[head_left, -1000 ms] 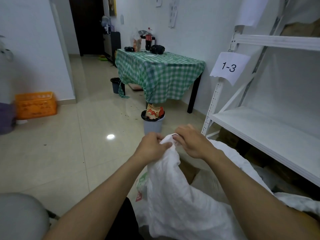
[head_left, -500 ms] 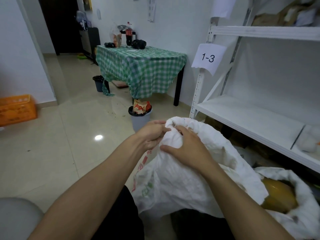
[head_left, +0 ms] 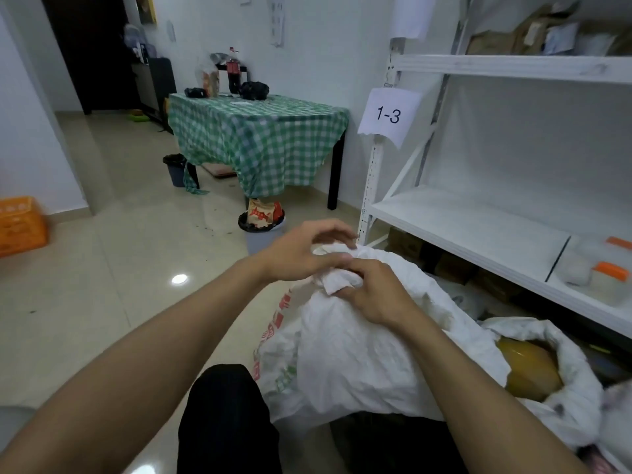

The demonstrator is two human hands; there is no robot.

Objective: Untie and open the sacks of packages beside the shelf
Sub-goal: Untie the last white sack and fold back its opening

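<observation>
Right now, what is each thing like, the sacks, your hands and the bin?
Near sack: neck bunched shut, not yet opened.
Far sack: mouth open, yellow package showing.
Right hand: grips the near sack's bunched neck.
Left hand: fingers loosely curved over the neck, holding nothing.
Bin: full, a snack wrapper sticking out.
Table: covered with a green checked cloth.

white sack [head_left: 359,354] (green-checked tablecloth [head_left: 260,138])

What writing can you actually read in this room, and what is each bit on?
"1-3": on the paper sign fixed to the shelf post.
Red and green print on the white sack: too crumpled to read.
Red print on the packet in the bin: blurred.
Bottle label: too small.
Parcel label on the top shelf: blurred.
</observation>
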